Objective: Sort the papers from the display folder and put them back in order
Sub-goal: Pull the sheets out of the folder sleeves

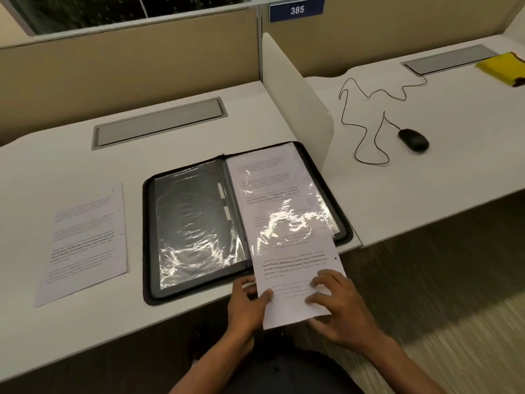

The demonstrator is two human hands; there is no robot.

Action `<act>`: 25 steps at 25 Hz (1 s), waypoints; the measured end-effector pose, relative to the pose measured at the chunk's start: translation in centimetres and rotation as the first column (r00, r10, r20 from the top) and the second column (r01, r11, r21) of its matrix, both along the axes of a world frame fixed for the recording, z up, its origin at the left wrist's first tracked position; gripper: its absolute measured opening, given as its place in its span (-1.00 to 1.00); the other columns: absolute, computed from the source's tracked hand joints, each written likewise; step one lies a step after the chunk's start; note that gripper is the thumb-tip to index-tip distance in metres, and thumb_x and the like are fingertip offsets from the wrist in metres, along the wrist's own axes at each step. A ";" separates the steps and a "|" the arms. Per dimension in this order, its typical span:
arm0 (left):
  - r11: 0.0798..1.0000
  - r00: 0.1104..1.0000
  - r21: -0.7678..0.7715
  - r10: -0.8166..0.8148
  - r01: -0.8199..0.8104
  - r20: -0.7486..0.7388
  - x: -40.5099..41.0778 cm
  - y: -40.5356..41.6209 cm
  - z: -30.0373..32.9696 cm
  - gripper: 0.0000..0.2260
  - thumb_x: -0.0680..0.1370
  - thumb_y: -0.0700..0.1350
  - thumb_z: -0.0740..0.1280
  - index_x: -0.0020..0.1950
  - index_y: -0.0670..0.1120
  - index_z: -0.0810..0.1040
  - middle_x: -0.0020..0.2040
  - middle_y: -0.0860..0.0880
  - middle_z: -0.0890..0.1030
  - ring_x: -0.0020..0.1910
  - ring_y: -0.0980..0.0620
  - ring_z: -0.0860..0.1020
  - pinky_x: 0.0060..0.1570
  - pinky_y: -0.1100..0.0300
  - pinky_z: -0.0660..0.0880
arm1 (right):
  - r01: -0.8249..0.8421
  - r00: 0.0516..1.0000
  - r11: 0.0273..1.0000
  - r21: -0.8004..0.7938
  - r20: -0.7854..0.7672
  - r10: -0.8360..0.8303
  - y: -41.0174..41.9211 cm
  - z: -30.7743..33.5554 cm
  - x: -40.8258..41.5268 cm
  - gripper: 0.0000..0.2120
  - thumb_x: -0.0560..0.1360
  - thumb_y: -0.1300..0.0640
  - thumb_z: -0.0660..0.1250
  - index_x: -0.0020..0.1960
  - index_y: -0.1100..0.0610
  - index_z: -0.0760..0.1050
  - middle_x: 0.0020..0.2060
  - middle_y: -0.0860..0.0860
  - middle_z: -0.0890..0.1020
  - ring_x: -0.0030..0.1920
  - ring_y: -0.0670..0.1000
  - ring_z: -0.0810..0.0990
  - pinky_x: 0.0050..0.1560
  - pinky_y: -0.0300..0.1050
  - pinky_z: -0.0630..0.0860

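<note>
On the white desk [71,155], lying open: black zip display folder [196,226] with glossy crinkled sleeves. Half out of the right sleeve, over the desk edge: printed sheet [295,282], pinched by left hand [247,302], pressed by spread right hand [341,308]. Left of folder, flat: second printed page [85,243].

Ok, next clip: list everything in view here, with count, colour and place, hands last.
display folder: one, black, open flat on the near desk, clear sleeves inside.
half-out sheet: one, white, printed, sticking out of the right-hand sleeve over the desk edge.
loose sheet: one, white, printed, flat on the desk left of the folder.
mouse: one, black, wired, on the neighbouring desk to the right.
yellow item: one, far right desk edge; cannot tell what it is.
number sign: one, blue, reads 385, on the partition.
left hand: pinches the half-out sheet's left edge.
right hand: fingers spread on the same sheet.
</note>
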State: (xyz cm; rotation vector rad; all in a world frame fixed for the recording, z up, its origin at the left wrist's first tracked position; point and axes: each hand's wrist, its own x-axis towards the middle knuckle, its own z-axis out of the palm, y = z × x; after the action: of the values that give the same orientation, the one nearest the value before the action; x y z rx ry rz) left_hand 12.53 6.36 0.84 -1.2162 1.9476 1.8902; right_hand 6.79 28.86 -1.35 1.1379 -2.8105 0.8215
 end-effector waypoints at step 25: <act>0.860 0.961 0.448 -0.151 0.242 -0.230 -1.2 -1.4 13.7 -0.73 0.55 -0.28 0.38 0.23 -0.09 0.59 0.09 -0.14 0.70 0.05 -0.23 0.68 0.14 -0.22 0.57 | 0.650 0.439 0.704 -0.286 0.898 -0.041 4.5 19.9 -1.0 -0.51 0.23 0.01 0.63 0.09 0.17 0.67 -0.03 0.18 0.72 -0.19 0.20 0.73 -0.36 -0.10 0.64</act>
State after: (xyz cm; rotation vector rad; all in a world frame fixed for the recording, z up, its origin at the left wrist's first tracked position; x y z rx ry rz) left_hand 11.38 5.01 14.58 -0.6897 1.4715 2.2466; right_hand 5.77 33.34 18.55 -0.1421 -2.6619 2.5176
